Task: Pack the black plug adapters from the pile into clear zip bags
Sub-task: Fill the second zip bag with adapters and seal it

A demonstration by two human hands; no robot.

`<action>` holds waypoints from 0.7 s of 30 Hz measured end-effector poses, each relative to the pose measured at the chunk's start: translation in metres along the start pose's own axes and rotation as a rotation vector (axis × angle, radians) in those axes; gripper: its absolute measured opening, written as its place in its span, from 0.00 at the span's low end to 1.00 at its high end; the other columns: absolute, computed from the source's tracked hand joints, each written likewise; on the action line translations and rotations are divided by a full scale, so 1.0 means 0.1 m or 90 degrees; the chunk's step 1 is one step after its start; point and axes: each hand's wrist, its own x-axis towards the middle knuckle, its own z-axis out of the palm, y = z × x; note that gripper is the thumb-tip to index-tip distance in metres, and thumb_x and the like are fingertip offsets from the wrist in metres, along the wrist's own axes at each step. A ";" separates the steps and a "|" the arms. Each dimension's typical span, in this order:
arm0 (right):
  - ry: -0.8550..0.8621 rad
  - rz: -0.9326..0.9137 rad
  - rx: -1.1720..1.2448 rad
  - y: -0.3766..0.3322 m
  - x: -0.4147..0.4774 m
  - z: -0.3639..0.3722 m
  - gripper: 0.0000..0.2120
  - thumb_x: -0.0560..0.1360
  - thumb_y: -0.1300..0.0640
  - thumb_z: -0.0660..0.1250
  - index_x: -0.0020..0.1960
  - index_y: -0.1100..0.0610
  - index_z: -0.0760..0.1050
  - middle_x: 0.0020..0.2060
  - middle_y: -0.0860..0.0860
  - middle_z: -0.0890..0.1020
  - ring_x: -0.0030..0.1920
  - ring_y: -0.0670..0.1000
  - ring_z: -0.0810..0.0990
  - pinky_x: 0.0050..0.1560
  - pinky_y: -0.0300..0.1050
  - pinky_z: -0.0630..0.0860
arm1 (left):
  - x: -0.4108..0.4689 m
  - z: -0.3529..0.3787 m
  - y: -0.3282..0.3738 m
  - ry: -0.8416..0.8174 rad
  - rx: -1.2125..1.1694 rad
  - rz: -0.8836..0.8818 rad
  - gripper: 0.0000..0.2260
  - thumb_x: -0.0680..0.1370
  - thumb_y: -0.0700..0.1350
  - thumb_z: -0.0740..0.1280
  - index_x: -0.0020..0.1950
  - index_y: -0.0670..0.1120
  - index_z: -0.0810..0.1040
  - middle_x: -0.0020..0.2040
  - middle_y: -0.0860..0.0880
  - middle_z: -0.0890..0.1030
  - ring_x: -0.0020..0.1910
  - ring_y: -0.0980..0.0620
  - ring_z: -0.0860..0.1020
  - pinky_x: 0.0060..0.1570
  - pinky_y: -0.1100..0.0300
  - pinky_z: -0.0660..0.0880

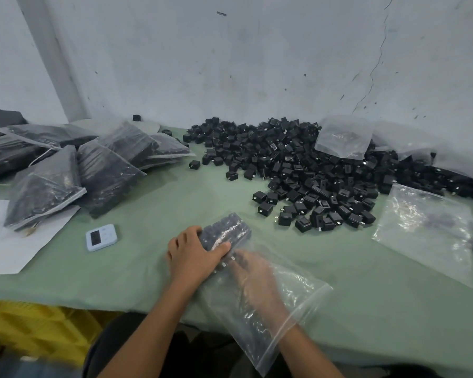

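A clear zip bag [292,312] lies on the green table in front of me, its far end filled with rows of black plug adapters [225,227]. My left hand [193,255] grips the packed end of the bag from outside, thumb over the adapters. My right hand [257,282] is inside the bag up to the wrist, seen blurred through the plastic; its fingers reach the adapters, and whether they hold any is unclear. The big pile of loose adapters [311,170] spreads across the far right of the table.
Several filled bags [99,170] are heaped at the left. Empty clear bags lie at the right [426,227] and on the pile [344,137]. A small white timer [101,237] sits near a white sheet [8,241]. A yellow crate [38,326] stands below the table edge.
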 end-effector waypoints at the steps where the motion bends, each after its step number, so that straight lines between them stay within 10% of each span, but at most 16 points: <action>1: -0.017 0.015 -0.015 -0.01 -0.01 -0.01 0.07 0.81 0.63 0.65 0.54 0.62 0.82 0.48 0.58 0.84 0.49 0.58 0.83 0.54 0.55 0.79 | 0.00 0.01 0.00 0.002 0.000 -0.002 0.37 0.66 0.73 0.67 0.68 0.55 0.66 0.69 0.52 0.71 0.70 0.46 0.63 0.68 0.50 0.61; 8: -0.288 0.042 0.095 0.08 -0.68 -0.68 0.15 0.80 0.63 0.67 0.66 0.55 0.76 0.64 0.46 0.75 0.63 0.35 0.74 0.68 0.34 0.68 | -0.03 0.00 -0.03 0.017 0.009 0.006 0.38 0.68 0.72 0.67 0.73 0.55 0.66 0.72 0.51 0.69 0.73 0.45 0.61 0.72 0.48 0.60; 12: -0.473 0.032 0.024 -0.05 -0.94 -1.62 0.12 0.80 0.50 0.69 0.61 0.50 0.82 0.55 0.46 0.85 0.58 0.46 0.82 0.62 0.40 0.76 | -0.06 0.04 -0.02 0.048 0.028 0.021 0.38 0.70 0.71 0.67 0.74 0.54 0.67 0.73 0.50 0.69 0.73 0.44 0.62 0.72 0.48 0.61; 17: -0.163 0.049 0.015 -0.11 -0.40 -2.06 0.10 0.79 0.56 0.69 0.55 0.43 0.84 0.48 0.46 0.85 0.47 0.44 0.83 0.45 0.39 0.79 | -0.02 0.07 -0.05 0.050 0.032 0.026 0.38 0.70 0.71 0.68 0.74 0.53 0.67 0.73 0.49 0.69 0.73 0.43 0.62 0.73 0.48 0.59; 21: -0.052 -0.011 -0.219 0.06 0.50 -1.64 0.13 0.81 0.60 0.64 0.62 0.49 0.79 0.60 0.43 0.80 0.59 0.46 0.78 0.61 0.41 0.74 | 0.03 0.09 -0.08 0.055 0.030 0.032 0.37 0.69 0.70 0.69 0.73 0.52 0.69 0.71 0.48 0.72 0.72 0.43 0.65 0.74 0.49 0.59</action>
